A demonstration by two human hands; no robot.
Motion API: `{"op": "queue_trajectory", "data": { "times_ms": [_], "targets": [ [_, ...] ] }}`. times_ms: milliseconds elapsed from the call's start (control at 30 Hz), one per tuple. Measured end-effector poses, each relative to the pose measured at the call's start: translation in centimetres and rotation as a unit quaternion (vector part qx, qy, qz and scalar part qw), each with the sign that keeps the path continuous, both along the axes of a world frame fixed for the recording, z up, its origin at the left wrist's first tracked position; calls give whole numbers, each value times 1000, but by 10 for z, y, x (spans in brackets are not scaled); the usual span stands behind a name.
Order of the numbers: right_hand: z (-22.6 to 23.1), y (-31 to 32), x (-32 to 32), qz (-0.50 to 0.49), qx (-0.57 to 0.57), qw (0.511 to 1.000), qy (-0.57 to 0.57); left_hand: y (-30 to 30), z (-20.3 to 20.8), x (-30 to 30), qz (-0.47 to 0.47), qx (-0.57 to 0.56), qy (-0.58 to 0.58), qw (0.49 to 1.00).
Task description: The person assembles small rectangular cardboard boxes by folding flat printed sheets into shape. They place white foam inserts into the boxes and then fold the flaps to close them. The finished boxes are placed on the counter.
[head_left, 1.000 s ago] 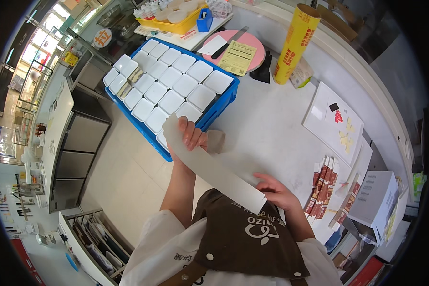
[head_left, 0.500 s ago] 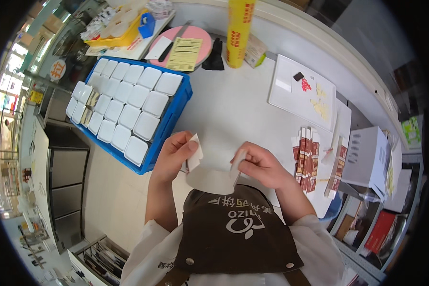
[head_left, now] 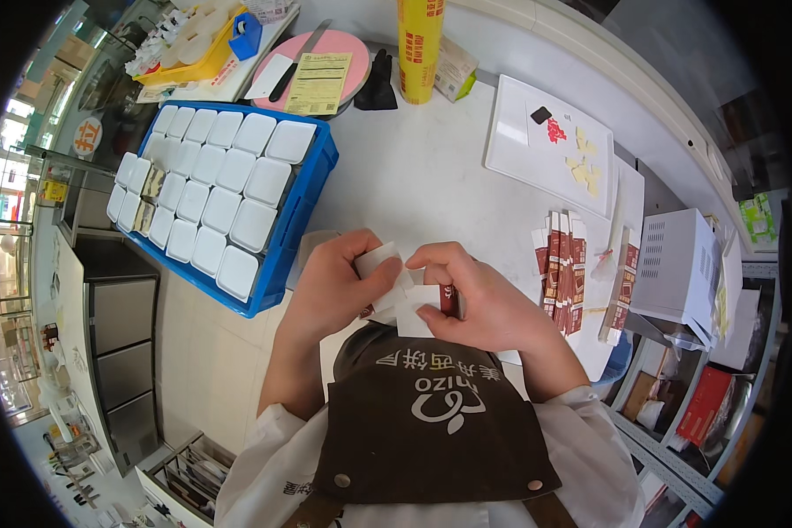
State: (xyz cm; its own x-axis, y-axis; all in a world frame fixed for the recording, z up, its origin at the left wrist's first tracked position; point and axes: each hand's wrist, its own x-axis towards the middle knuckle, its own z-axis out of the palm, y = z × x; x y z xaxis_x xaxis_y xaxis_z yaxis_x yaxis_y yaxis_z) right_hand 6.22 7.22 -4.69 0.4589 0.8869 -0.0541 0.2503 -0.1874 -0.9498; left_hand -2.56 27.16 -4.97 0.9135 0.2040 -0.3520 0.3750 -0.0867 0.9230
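Low in front of my apron, a cardboard sleeve (head_left: 415,323), white inside with dark red print outside, is bent round between both hands. My left hand (head_left: 334,286) pinches one white end of it between thumb and fingers. On the other end my right hand (head_left: 493,304) is closed, thumb toward me and fingers curled over the far side. The two ends meet between my fingertips; whether they are joined I cannot tell. Behind my left hand, a pale item (head_left: 312,246) is partly hidden.
A blue crate (head_left: 301,202) of white lidded boxes stands left. Flat printed sleeves (head_left: 561,273) lie right, below a white tray (head_left: 502,145) with small red and yellow pieces. Behind are a yellow film roll (head_left: 420,53), a black glove (head_left: 378,84), and a knife (head_left: 282,81) on a pink turntable (head_left: 348,57).
My hands have come together from farther apart, bringing the sleeve's two ends to meet. The whole view has shifted slightly.
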Motion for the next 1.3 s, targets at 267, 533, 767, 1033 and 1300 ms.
{"op": "queue_trajectory", "data": {
  "times_ms": [267,533,767,1033,1300],
  "targets": [
    [-9,-1,-3,6,52,997,-55,0,1,1,-7,26,12,1000],
    [-2,1,-6,11,2,997,-70,-1,-1,-3,-12,64,30,997],
    [-17,2,-6,-23,25,999,16,-8,-3,-4,-64,57,-11,996],
    [-28,-2,-3,-28,75,994,73,-7,0,1,-84,47,-8,995],
    [-21,0,-6,-73,68,986,132,-13,-5,1,-77,125,-54,988]
  ]
}}
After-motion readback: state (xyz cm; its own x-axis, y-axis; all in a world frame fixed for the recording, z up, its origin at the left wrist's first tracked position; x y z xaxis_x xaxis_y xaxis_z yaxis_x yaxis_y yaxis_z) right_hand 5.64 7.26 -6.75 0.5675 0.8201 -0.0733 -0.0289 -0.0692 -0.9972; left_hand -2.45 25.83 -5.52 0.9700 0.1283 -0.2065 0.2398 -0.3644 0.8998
